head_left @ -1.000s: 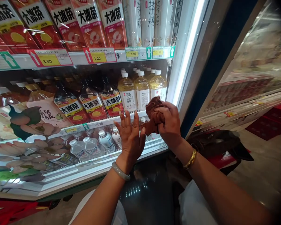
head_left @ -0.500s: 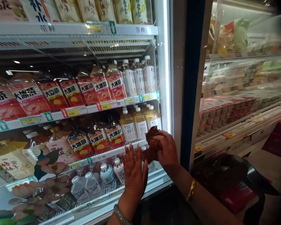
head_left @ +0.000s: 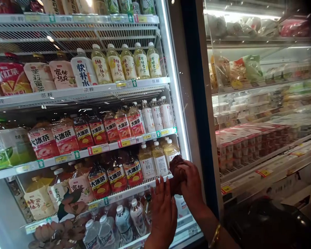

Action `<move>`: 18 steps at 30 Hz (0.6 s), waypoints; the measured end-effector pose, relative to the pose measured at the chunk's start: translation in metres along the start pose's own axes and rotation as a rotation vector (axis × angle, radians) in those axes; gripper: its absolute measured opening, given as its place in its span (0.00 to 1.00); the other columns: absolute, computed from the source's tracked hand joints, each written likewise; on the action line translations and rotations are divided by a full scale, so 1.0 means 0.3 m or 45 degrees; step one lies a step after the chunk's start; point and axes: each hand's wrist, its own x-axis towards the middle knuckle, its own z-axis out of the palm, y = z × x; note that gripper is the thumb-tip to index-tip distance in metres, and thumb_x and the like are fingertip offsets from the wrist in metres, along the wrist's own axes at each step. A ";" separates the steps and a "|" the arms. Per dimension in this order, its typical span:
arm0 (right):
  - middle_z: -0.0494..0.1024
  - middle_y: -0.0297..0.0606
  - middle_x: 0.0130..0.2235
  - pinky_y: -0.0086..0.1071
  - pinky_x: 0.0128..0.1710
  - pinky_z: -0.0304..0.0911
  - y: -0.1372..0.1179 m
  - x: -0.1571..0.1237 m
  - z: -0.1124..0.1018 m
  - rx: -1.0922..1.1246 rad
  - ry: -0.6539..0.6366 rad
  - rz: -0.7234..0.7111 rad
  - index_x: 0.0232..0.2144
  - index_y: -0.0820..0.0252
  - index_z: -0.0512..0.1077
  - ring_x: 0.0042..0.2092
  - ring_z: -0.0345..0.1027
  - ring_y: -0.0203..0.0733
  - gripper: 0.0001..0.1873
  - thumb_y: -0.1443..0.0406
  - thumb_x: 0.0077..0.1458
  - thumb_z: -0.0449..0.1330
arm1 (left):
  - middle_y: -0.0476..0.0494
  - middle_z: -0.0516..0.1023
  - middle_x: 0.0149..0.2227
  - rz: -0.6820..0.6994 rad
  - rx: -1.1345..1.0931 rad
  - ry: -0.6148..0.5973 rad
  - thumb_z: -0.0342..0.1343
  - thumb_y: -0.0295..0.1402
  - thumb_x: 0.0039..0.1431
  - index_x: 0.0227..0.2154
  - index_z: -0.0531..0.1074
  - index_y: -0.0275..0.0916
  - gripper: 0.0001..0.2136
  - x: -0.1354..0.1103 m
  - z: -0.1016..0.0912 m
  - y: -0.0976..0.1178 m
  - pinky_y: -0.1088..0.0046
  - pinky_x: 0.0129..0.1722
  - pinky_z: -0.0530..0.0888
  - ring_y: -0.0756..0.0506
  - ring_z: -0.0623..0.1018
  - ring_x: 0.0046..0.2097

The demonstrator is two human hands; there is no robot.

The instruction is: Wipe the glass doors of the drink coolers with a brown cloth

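Observation:
My right hand (head_left: 191, 186) is closed on a crumpled brown cloth (head_left: 176, 169), pressed against the glass door of a drinks fridge (head_left: 171, 103) near its lower right corner. A gold bangle (head_left: 214, 236) sits on that wrist. My left hand (head_left: 163, 211) lies flat on the same glass just left of the cloth, fingers stretched up and together. Behind the glass, right by the cloth, stand pale yellow tea bottles (head_left: 159, 159); water bottles (head_left: 124, 221) fill the lowest shelf.
Shelves behind the glass hold rows of red-labelled iced tea bottles (head_left: 83, 133) with price tags (head_left: 96, 150). A dark blue door frame (head_left: 199, 103) divides this fridge from an open chiller (head_left: 261, 138) of packaged food on the right. A dark shape (head_left: 269, 224) sits low right.
The view has tilted upward, so more upper shelves show. Both hands sit lower in the frame, still on the glass; the right hand keeps the cloth in the same corner.

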 end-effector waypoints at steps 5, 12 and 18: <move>0.65 0.45 0.66 0.51 0.60 0.68 -0.042 -0.099 0.030 -0.117 -0.097 -0.008 0.63 0.53 0.64 0.66 0.61 0.51 0.31 0.72 0.58 0.51 | 0.41 0.54 0.74 0.261 0.061 0.047 0.49 0.27 0.68 0.73 0.48 0.34 0.33 0.066 0.021 -0.030 0.55 0.76 0.38 0.40 0.46 0.77; 0.47 0.42 0.76 0.57 0.73 0.51 0.062 -0.224 0.058 -0.398 -0.094 -0.289 0.73 0.56 0.51 0.77 0.40 0.54 0.37 0.65 0.65 0.55 | 0.45 0.55 0.74 0.397 0.106 0.089 0.52 0.38 0.70 0.71 0.58 0.38 0.29 0.043 0.050 -0.136 0.55 0.76 0.38 0.39 0.46 0.77; 0.40 0.43 0.77 0.68 0.72 0.46 0.052 0.013 0.105 -0.238 0.125 -0.214 0.74 0.53 0.44 0.78 0.32 0.53 0.39 0.68 0.66 0.53 | 0.45 0.55 0.74 0.369 0.168 0.114 0.53 0.36 0.69 0.71 0.59 0.43 0.28 0.178 0.007 -0.158 0.54 0.76 0.38 0.40 0.46 0.77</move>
